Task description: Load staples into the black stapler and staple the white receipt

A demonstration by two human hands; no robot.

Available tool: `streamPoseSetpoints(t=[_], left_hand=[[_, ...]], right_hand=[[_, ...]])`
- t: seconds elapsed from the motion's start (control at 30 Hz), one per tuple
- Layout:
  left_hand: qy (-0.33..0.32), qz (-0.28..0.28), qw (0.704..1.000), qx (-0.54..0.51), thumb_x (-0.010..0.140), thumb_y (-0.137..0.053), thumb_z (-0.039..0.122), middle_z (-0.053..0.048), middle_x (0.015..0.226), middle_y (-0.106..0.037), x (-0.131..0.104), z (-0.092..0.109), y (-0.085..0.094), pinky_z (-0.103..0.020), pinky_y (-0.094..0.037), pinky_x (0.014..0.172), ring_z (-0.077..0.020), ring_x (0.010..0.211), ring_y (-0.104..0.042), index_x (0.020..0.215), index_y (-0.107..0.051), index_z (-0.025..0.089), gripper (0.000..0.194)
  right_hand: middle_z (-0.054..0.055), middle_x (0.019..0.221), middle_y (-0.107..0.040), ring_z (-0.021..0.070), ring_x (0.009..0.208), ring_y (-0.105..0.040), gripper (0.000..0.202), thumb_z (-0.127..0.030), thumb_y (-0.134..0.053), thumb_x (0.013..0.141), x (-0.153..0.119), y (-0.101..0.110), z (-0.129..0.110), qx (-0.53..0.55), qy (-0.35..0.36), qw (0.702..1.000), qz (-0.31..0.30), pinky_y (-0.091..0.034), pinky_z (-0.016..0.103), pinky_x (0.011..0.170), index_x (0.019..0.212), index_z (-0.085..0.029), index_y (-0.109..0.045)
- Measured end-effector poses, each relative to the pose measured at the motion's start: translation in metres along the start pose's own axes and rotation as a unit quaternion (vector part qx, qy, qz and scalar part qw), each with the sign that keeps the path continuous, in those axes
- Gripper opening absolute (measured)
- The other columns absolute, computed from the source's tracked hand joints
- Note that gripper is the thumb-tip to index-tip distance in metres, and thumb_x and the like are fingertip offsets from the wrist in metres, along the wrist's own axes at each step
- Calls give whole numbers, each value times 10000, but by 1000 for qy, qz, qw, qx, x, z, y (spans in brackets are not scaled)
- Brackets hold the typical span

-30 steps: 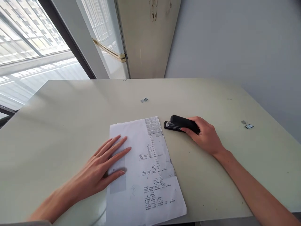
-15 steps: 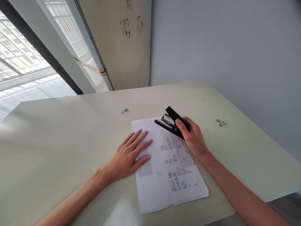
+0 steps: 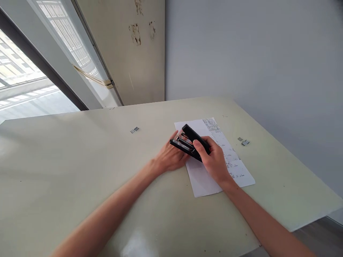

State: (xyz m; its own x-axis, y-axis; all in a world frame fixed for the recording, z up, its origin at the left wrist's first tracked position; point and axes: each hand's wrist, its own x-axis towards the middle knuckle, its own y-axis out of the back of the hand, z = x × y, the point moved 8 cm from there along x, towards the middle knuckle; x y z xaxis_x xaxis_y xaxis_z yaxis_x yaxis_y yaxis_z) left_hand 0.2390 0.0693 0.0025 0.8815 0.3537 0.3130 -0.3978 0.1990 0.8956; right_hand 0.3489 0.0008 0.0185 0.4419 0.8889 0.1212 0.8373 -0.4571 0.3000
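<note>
A black stapler (image 3: 191,144) is in my right hand (image 3: 215,159), its thumb over the top arm and the fingers behind. The stapler's two arms are spread apart, showing the metal magazine between them. My left hand (image 3: 171,157) lies flat with fingers stretched out on the left edge of a sheet of printed white paper (image 3: 203,182). The stapler hangs in front of my left hand and hides part of its fingers. Print shows along the right side of the paper, and my right hand covers some of it.
Small strips of staples (image 3: 134,130) lie on the pale table (image 3: 80,160) at the far left of the paper, and more staple strips (image 3: 243,141) lie to its right. Behind the table stand a fridge (image 3: 139,71) and a grey wall (image 3: 254,53). The table's edge runs along the right.
The paper has slid away from me and to the right, with my left hand moving along on it. My right hand still holds the stapler, which now overlaps my left hand. The view has shifted slightly.
</note>
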Motion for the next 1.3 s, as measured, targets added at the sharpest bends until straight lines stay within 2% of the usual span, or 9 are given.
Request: streamPoseSetpoints(t=[0.17,0.37,0.57,0.67,0.8,0.93,1.03,1.17,1.3], left_hand=[[-2,-18,1000,-14,1123,-387,381,-111,1589,-543,-33,14,16,-571,-245,1315,-321,1542,-414,1438,-609,221,418],[47,-26,999,-3,1111,-468,361,-116,1682,-419,-107,20,44,-543,-284,1314,-296,1612,-268,1581,-455,209,495],[202,64,975,-69,1085,-491,348,-68,1574,-559,-175,4,83,-423,-586,1061,-299,1458,-534,1277,-680,279,278],[281,116,947,-107,1074,-503,402,-73,1499,-608,-197,-12,98,-398,-594,1003,-275,1287,-656,1186,-706,284,259],[339,204,896,-203,1056,-518,494,-89,1359,-683,-215,-39,111,-406,-538,1074,-273,1253,-660,1106,-718,256,315],[367,235,864,-253,1032,-547,528,-88,1276,-713,-226,-57,115,-407,-518,1067,-276,1220,-659,1090,-705,239,334],[399,252,842,-260,1027,-552,533,-72,1238,-717,-237,-63,115,-380,-531,1000,-265,1177,-661,1094,-694,244,330],[411,278,823,-277,1035,-556,490,-53,1224,-701,-242,-64,113,-336,-521,975,-229,1143,-656,1100,-673,251,274],[411,280,820,-284,1038,-554,472,-59,1201,-684,-241,-63,112,-329,-507,950,-219,1097,-644,1093,-668,243,261]], right_hand=[[4,780,-623,184,706,-549,409,-644,-634,945,-1,2,-3,2,18,1000,8,-467,298,618,939,-236,-662],[-1,801,-648,181,704,-570,378,-615,-653,951,-3,-6,-2,-24,33,998,-40,-461,293,607,980,-238,-662],[14,893,-687,190,768,-603,293,-539,-651,986,-14,-37,-17,-58,108,979,-161,-494,314,676,1043,-252,-672],[35,966,-695,198,826,-617,294,-538,-659,986,-20,-65,-31,-69,145,963,-218,-497,316,686,1061,-255,-679],[45,1012,-708,198,868,-642,291,-538,-668,982,-26,-109,-46,-55,166,941,-289,-523,320,724,1054,-258,-699],[36,1062,-725,196,915,-659,247,-491,-724,955,-31,-138,-50,-46,165,931,-322,-527,313,753,1064,-269,-721],[38,1062,-732,200,906,-660,262,-504,-691,976,-36,-141,-45,-53,146,933,-325,-535,321,764,1091,-270,-722],[65,1144,-749,226,1051,-697,363,-506,-446,1093,-34,-127,-34,-37,105,954,-279,-570,367,902,1183,-271,-708],[68,1159,-754,230,1069,-709,346,-502,-465,1088,-30,-116,-25,-48,76,967,-238,-575,367,924,1197,-269,-697]])
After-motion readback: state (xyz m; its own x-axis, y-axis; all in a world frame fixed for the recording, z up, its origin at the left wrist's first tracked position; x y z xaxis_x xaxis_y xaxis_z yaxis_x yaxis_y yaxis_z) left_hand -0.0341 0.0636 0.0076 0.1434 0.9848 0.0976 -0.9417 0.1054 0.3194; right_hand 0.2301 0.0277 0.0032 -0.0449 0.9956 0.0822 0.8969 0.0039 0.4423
